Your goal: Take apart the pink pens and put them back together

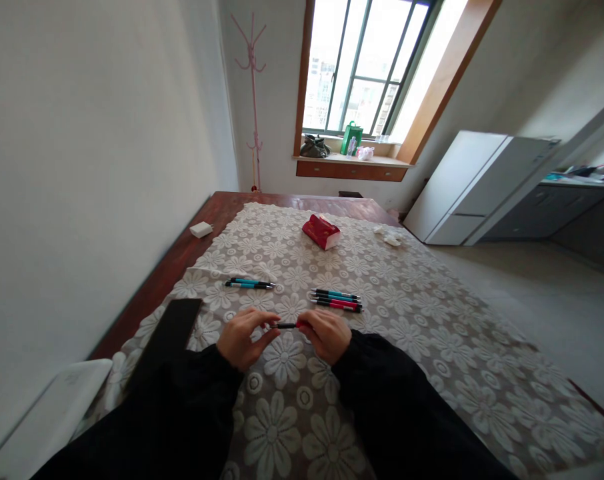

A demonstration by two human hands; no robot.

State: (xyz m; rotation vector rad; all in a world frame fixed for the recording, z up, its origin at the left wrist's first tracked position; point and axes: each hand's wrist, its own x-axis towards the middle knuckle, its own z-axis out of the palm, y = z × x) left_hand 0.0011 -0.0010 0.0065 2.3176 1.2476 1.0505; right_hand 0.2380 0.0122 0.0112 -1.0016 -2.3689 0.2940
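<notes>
Between my two hands a pen with a black grip and a bit of red is held level above the tablecloth. My left hand pinches its left end between thumb and fingers. At the other end my right hand closes round the red part, hiding most of it. Just beyond my right hand lies a row of several pens, teal-and-black and red-and-black. Farther left, teal-and-black pens rest side by side on the cloth.
A floral lace tablecloth covers the dark red table. On it are a red tissue pack, crumpled white tissues and a long dark slab left of my arm. A small white box sits near the wall.
</notes>
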